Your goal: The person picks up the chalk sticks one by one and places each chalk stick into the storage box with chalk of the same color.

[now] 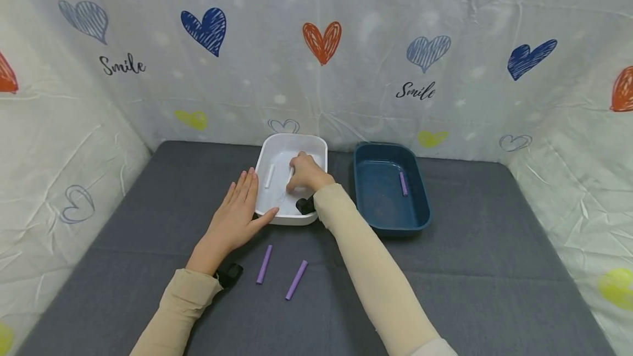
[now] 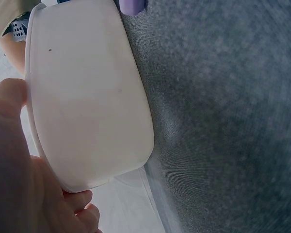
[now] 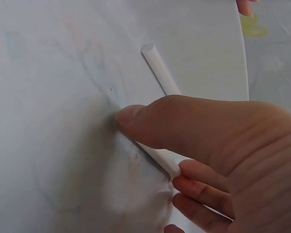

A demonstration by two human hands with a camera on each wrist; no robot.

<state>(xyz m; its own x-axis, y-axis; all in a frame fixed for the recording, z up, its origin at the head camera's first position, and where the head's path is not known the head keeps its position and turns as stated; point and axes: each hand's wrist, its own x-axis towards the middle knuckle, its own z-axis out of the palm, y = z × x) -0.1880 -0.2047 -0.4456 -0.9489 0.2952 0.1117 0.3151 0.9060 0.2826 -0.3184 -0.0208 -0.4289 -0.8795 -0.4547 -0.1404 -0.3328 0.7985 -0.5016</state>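
Observation:
My right hand (image 1: 307, 173) reaches down into a white tray (image 1: 286, 220). Between its thumb and fingers it pinches a white chalk stick (image 3: 160, 159) by the ends, low over the tray's floor. A second white chalk stick (image 1: 269, 176) lies to the left inside the same tray. My left hand (image 1: 234, 218) rests against the tray's left rim, fingers straight, thumb stretched along the near edge. In the left wrist view the tray's outer wall (image 2: 87, 97) fills the middle, the hand touching its rim.
Right of the white tray stands a dark blue tray (image 1: 390, 227) with one purple chalk stick (image 1: 403, 184) inside. Two more purple sticks, one left (image 1: 264, 264) and one right (image 1: 296, 280), lie on the grey cloth (image 1: 475, 268) in front. A heart-printed curtain (image 1: 366, 98) hangs behind.

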